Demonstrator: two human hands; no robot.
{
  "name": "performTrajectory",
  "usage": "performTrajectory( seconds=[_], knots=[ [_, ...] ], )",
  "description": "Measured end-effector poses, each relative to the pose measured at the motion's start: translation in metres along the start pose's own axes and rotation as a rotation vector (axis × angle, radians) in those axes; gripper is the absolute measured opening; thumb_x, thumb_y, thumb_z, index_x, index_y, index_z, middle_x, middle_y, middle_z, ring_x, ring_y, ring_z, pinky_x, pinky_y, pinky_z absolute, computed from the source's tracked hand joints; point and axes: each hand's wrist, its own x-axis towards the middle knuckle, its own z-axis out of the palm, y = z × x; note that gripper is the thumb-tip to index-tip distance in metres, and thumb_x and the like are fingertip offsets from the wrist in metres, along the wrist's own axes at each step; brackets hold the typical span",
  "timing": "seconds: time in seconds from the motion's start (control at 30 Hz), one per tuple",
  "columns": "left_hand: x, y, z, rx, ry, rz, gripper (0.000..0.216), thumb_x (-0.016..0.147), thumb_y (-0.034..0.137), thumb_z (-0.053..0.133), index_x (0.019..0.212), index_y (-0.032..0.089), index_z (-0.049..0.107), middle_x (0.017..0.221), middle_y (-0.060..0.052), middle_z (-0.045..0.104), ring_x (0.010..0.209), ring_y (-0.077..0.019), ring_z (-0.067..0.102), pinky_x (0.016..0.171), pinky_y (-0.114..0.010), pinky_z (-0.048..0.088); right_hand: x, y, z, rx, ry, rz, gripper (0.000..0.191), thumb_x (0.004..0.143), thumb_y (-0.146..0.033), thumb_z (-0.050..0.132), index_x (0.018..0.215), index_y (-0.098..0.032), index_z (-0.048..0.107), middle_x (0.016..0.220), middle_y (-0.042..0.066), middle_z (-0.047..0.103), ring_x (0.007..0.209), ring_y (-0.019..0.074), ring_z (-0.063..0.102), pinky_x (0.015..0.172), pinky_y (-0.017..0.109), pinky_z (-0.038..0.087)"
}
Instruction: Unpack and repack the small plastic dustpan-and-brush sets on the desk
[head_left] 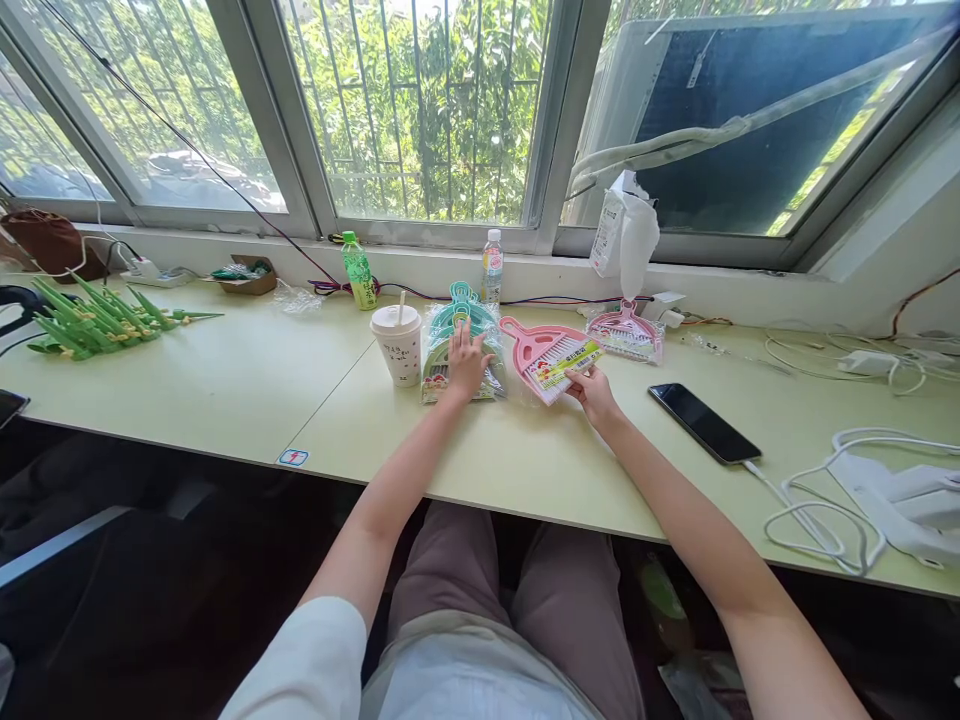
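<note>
My left hand (467, 362) lies flat, fingers spread, on a stack of teal dustpan sets in clear wrap (457, 335) on the pale green desk (247, 380). Just to its right, my right hand (592, 392) pinches the near edge of a pink dustpan-and-brush set (546, 357) with a yellow label, lying on the desk. A second pink set (626, 332) rests farther back right.
A lidded paper cup with a straw (398, 343) stands left of the teal stack. Two bottles (358, 270) (492, 265) sit by the window sill. A black phone (703, 422) on a white cable, white chargers (892, 500), and green plastic pieces (97, 315) lie around.
</note>
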Motion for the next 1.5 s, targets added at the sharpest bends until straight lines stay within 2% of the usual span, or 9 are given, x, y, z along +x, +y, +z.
performTrajectory(
  seconds=[0.1,0.2,0.3,0.43,0.87,1.07,1.17,1.37,1.5],
  knots=[
    [-0.001,0.003,0.001,-0.009,0.004,0.074,0.055,0.093,0.027,0.051,0.146,0.021,0.040,0.160,-0.009,0.023,0.151,-0.0246,0.012,0.122,-0.045,0.022,0.000,-0.001,0.000,0.012,0.019,-0.002,0.027,0.075,-0.012,0.069,0.098,-0.021,0.059,0.093,0.001,0.074,0.076,0.0145,0.072,0.066,0.024,0.063],
    [-0.003,0.005,0.004,-0.003,-0.058,0.210,0.046,0.095,0.022,0.046,0.140,0.021,0.049,0.159,-0.008,0.029,0.150,-0.0247,0.016,0.122,-0.048,0.018,-0.001,-0.003,0.000,0.020,0.046,-0.009,0.025,0.076,-0.011,0.068,0.097,-0.020,0.059,0.093,0.001,0.074,0.077,0.0142,0.072,0.067,0.024,0.063],
    [-0.008,0.010,0.006,-0.012,-0.121,0.392,0.040,0.098,0.031,0.042,0.134,0.021,0.055,0.156,-0.009,0.034,0.149,-0.0250,0.021,0.122,-0.051,0.014,-0.001,-0.005,0.000,0.035,0.075,-0.022,0.025,0.076,-0.010,0.067,0.097,-0.020,0.059,0.094,0.001,0.074,0.077,0.0142,0.072,0.067,0.023,0.063],
    [-0.016,0.021,0.004,-0.026,-0.211,0.579,0.049,0.097,0.042,0.043,0.141,0.020,0.048,0.156,-0.012,0.034,0.147,-0.0266,0.024,0.121,-0.055,0.012,0.002,-0.006,-0.004,0.059,0.132,-0.034,0.026,0.076,-0.009,0.066,0.098,-0.020,0.059,0.093,0.001,0.073,0.076,0.0136,0.071,0.066,0.023,0.062],
    [-0.030,0.038,0.002,-0.138,-0.361,0.786,0.060,0.091,0.061,0.047,0.136,0.021,0.053,0.147,-0.012,0.048,0.139,-0.0255,0.040,0.120,-0.049,0.015,0.015,-0.001,-0.023,0.102,0.262,-0.062,0.027,0.074,-0.009,0.065,0.099,-0.020,0.060,0.097,0.002,0.072,0.082,0.0132,0.069,0.066,0.021,0.061],
    [-0.029,0.043,0.011,-0.068,-0.362,0.856,0.033,0.095,0.028,0.046,0.124,0.022,0.062,0.122,-0.007,0.066,0.113,-0.0210,0.059,0.116,-0.045,0.026,0.017,-0.001,-0.024,0.110,0.304,-0.028,0.027,0.073,-0.008,0.065,0.097,-0.019,0.060,0.096,0.002,0.072,0.080,0.0132,0.069,0.066,0.021,0.061],
    [-0.028,0.043,0.009,-0.026,-0.336,0.904,0.042,0.090,0.009,0.043,0.123,0.024,0.064,0.116,-0.006,0.067,0.110,-0.0196,0.059,0.112,-0.041,0.030,0.017,-0.001,-0.024,0.099,0.303,-0.031,0.025,0.074,-0.009,0.065,0.096,-0.019,0.060,0.096,0.002,0.071,0.080,0.0133,0.069,0.067,0.021,0.061],
    [-0.025,0.039,0.001,0.141,-0.257,0.739,0.039,0.085,0.001,0.040,0.095,0.017,0.073,0.095,-0.010,0.069,0.101,-0.0223,0.060,0.113,-0.043,0.028,0.016,-0.002,-0.024,0.099,0.296,-0.015,0.026,0.073,-0.008,0.066,0.094,-0.020,0.058,0.095,0.001,0.072,0.081,0.0140,0.070,0.070,0.024,0.062],
    [-0.023,0.038,0.000,0.158,-0.220,0.558,0.037,0.085,0.004,0.039,0.095,0.015,0.073,0.099,-0.016,0.067,0.105,-0.0274,0.056,0.106,-0.048,0.033,0.015,-0.003,-0.022,0.089,0.291,-0.004,0.025,0.073,-0.008,0.066,0.093,-0.020,0.058,0.095,0.001,0.072,0.081,0.0148,0.071,0.070,0.026,0.063]
  ],
)
